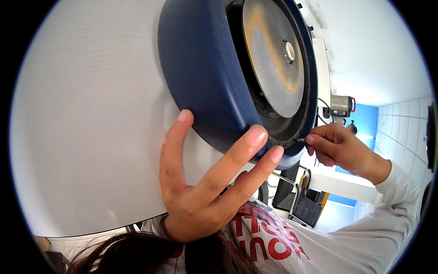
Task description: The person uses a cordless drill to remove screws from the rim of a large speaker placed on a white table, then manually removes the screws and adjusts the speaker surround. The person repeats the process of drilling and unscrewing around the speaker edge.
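A round dark-blue appliance housing [200, 68], like the body of an electric cooker, stands tilted before me. Inside its black recess is a round grey metal heating plate [273, 59] with a brownish heat stain and a small round metal button [289, 51] in its centre. My left hand [210, 182] has its fingers spread, with fingertips resting on the near side and rim of the housing. My right hand [337, 148] pinches a small thin metal piece [299, 140] at the housing's inner near rim. Most of that piece is hidden by the fingers, and its kind is unclear.
The housing rests against a broad white tabletop [91, 118]. Beyond it to the right are a grey metal pot [339, 104] with a red handle and a dark cable [325, 109]. A black chair [308, 210] with metal legs is behind my right arm.
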Demonstrator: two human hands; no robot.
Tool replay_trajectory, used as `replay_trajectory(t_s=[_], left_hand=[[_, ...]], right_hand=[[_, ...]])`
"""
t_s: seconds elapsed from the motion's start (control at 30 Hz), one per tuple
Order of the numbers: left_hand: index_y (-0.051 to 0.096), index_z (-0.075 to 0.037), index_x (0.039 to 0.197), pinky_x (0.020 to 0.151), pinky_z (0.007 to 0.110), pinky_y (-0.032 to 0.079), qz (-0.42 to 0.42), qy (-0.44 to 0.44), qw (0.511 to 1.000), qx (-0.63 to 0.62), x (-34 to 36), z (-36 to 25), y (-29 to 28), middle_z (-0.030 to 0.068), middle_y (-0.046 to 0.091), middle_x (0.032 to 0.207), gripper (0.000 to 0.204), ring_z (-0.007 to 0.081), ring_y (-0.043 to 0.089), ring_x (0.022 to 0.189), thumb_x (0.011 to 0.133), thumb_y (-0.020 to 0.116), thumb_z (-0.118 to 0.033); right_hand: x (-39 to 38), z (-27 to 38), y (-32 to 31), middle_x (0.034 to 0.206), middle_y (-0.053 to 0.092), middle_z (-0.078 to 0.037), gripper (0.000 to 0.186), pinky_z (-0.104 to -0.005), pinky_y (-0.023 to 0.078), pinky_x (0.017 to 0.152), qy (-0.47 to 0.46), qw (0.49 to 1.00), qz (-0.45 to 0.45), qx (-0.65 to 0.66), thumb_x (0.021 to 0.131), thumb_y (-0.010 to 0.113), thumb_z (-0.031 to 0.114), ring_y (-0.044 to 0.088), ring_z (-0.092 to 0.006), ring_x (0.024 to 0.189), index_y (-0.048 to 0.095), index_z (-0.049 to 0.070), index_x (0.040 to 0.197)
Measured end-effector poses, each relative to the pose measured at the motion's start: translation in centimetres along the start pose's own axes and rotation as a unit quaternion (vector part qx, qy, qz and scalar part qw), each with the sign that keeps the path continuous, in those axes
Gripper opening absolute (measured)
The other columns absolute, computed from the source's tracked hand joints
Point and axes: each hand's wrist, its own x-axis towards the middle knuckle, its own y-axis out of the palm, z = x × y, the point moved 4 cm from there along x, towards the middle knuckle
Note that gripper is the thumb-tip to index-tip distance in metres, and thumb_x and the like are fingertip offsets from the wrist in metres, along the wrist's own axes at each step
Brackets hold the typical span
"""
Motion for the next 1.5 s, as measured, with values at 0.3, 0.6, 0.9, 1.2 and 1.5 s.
replay_trajectory(t_s=[0.3, 0.6, 0.9, 1.2, 1.5], left_hand=[[0.065, -0.017, 0.109, 0.092, 0.06, 0.036, 0.005, -0.008, 1.0, 0.002, -0.1, 0.0, -0.3, 0.0115, 0.042, 0.135, 0.045, 0.0534, 0.037, 0.116, 0.068, 0.063, -0.002], [0.065, -0.017, 0.11, 0.091, 0.058, 0.036, -0.001, -0.006, 1.0, 0.005, -0.1, 0.0, 0.0, 0.011, 0.041, 0.137, 0.044, 0.0542, 0.036, 0.117, 0.068, 0.062, -0.003], [0.065, -0.016, 0.11, 0.094, 0.057, 0.034, 0.009, 0.004, 1.0, 0.012, -0.2, 0.0, -0.1, 0.0122, 0.039, 0.139, 0.041, 0.0542, 0.034, 0.119, 0.071, 0.061, -0.006], [0.064, -0.017, 0.111, 0.095, 0.056, 0.032, 0.02, -0.002, 1.0, 0.01, -0.1, -0.1, 0.0, 0.0121, 0.038, 0.14, 0.041, 0.0538, 0.033, 0.121, 0.072, 0.061, -0.008], [0.065, -0.017, 0.109, 0.094, 0.057, 0.033, 0.006, 0.007, 1.0, 0.007, -0.1, 0.1, -0.1, 0.0122, 0.04, 0.138, 0.041, 0.0536, 0.035, 0.119, 0.07, 0.062, -0.006]], right_hand=[[-1.1, 1.7, 1.4, 0.045, 0.044, -0.007, 0.025, -0.0358, 0.037, 0.043, -0.315, 0.751, -0.189, -0.548, 0.087, 0.06, 0.017, 0.047, -0.0235, 0.041, 0.047, 0.006, 0.068], [-1.1, 2.4, 0.9, 0.059, 0.052, 0.003, 0.013, -0.0249, 0.037, 0.057, -0.543, 0.463, -0.169, -0.68, 0.069, 0.069, 0.011, 0.049, -0.0109, 0.061, 0.057, 0.007, 0.074], [-1.9, 2.2, 1.5, 0.076, 0.061, 0.001, 0.029, -0.0218, 0.036, 0.054, -0.554, 0.355, -0.222, -0.719, 0.06, 0.066, 0.01, 0.05, -0.0101, 0.066, 0.066, 0.006, 0.089], [-1.3, 0.9, 1.6, 0.068, 0.057, -0.004, 0.022, -0.031, 0.04, 0.047, -0.425, 0.608, -0.238, -0.626, 0.083, 0.061, 0.025, 0.055, -0.0185, 0.057, 0.056, 0.005, 0.091], [-1.3, 0.6, 0.9, 0.053, 0.051, -0.01, 0.029, -0.0347, 0.039, 0.047, -0.225, 0.874, -0.157, -0.401, 0.097, 0.041, 0.023, 0.052, -0.0262, 0.047, 0.052, 0.001, 0.081]])
